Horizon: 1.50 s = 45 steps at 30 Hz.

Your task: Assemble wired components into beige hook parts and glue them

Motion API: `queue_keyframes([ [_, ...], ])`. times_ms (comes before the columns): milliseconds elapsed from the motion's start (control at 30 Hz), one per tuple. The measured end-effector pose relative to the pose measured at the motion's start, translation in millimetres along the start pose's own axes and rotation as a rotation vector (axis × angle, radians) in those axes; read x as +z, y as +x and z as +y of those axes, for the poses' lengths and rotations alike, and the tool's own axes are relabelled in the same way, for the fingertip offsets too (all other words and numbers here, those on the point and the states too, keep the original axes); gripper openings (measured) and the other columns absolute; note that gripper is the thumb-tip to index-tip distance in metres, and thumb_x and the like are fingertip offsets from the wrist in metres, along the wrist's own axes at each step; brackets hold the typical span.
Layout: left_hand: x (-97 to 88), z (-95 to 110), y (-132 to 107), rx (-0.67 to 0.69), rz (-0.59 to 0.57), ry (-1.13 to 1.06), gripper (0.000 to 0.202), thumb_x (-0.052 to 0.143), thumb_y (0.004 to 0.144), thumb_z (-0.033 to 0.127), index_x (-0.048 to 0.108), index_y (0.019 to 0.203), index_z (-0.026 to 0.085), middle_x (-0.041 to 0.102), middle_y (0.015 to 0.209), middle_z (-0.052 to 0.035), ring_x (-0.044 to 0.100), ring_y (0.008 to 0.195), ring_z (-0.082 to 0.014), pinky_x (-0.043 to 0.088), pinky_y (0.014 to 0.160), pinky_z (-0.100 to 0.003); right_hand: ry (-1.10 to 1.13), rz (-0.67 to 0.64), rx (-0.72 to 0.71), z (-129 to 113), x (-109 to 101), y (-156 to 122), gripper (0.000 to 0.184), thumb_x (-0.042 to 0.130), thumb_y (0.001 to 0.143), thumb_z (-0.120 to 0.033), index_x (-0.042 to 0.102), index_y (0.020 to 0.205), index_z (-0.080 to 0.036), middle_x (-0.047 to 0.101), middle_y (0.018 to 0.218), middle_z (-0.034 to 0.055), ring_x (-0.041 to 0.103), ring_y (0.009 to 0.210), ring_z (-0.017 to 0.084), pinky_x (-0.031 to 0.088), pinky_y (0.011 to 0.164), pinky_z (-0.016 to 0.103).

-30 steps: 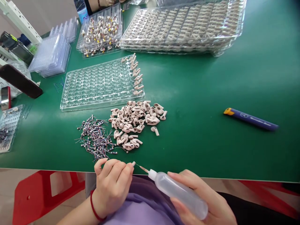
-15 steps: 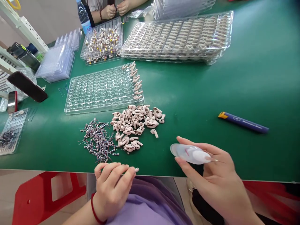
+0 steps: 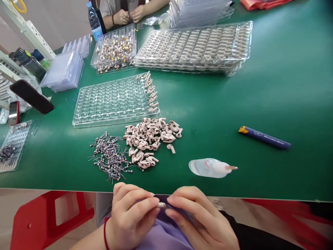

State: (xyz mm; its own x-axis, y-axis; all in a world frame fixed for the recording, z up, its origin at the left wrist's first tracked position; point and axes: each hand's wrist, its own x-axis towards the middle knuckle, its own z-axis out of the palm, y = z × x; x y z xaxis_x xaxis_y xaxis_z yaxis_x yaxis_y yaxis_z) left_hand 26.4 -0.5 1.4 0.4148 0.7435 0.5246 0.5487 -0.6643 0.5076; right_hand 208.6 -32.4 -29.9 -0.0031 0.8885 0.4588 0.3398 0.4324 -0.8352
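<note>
My left hand is closed in a pinch on an earbud shell; only its pale stem end shows past the fingertips. Close by, my right hand has thumb and fingers apart around the stem end, with no contact visible. A translucent squeeze bottle with a narrow tip lies on the table beyond my right hand. Past my left hand are a heap of tiny wired components and a pile of pale pink earbud shells.
Behind the piles sits a clear tray with shells along its right edge. Filled trays are stacked farther back. A blue cutter-like tool lies at right, and a phone leans at left. Across the table are another person's hands.
My right hand has let go of the squeeze bottle, leaving it lying on the table, and has moved left beside my left hand. My left hand has shifted slightly right with the shell.
</note>
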Motion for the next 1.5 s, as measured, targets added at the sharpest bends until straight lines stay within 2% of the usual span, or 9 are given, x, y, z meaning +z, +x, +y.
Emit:
queue_keyframes([
  [233,-1.4,2.1,1.8,0.049,0.013,-0.009,0.008,0.059,0.092,0.018,0.068,0.093,0.019,0.075,0.082,-0.0018,0.065,0.074,-0.0139,0.043,0.07,-0.031,0.04,-0.033,0.005,-3.8,1.5,0.4,0.02,0.061,0.085,-0.005,0.066,0.097,-0.02,0.065,0.08,0.0053,0.065,0.071,0.016,0.057,0.061,0.025],
  [467,-6.5,0.8,0.1,0.123,-0.029,0.034,0.011,0.064,0.087,0.014,0.069,0.095,0.019,0.076,0.082,-0.0015,0.066,0.075,-0.0139,0.042,0.071,-0.031,0.146,-0.034,0.031,-7.5,0.2,2.3,0.025,0.059,0.082,0.0,0.066,0.095,-0.02,0.066,0.075,0.0039,0.064,0.066,0.015,0.057,0.057,0.025],
  [800,-7.5,0.5,-2.5,0.129,-0.059,0.014,0.016,0.062,0.087,0.013,0.068,0.099,0.019,0.076,0.084,-0.0017,0.065,0.075,-0.0141,0.044,0.07,-0.031,0.22,-0.053,0.059,-9.7,-1.0,2.4,0.025,0.059,0.082,0.0,0.067,0.094,-0.021,0.068,0.075,0.0042,0.066,0.065,0.016,0.057,0.057,0.027],
  [1167,-9.5,0.6,-3.7,0.171,-0.047,0.011,0.012,0.06,0.089,0.011,0.069,0.096,0.015,0.075,0.083,-0.0034,0.065,0.076,-0.0139,0.041,0.07,-0.03,0.264,-0.098,0.079,-7.1,-1.3,-0.3,0.027,0.06,0.083,0.001,0.067,0.098,-0.021,0.066,0.077,0.0044,0.064,0.069,0.016,0.057,0.059,0.027],
  [1500,-8.8,-2.8,-4.7,0.199,-0.067,-0.039,0.015,0.058,0.091,0.008,0.069,0.099,0.013,0.074,0.083,-0.0036,0.062,0.079,-0.0138,0.041,0.071,-0.03,0.307,-0.143,0.125,-3.6,-4.2,0.1,0.025,0.063,0.082,0.0,0.069,0.094,-0.021,0.066,0.076,0.0033,0.064,0.068,0.015,0.056,0.057,0.025],
])
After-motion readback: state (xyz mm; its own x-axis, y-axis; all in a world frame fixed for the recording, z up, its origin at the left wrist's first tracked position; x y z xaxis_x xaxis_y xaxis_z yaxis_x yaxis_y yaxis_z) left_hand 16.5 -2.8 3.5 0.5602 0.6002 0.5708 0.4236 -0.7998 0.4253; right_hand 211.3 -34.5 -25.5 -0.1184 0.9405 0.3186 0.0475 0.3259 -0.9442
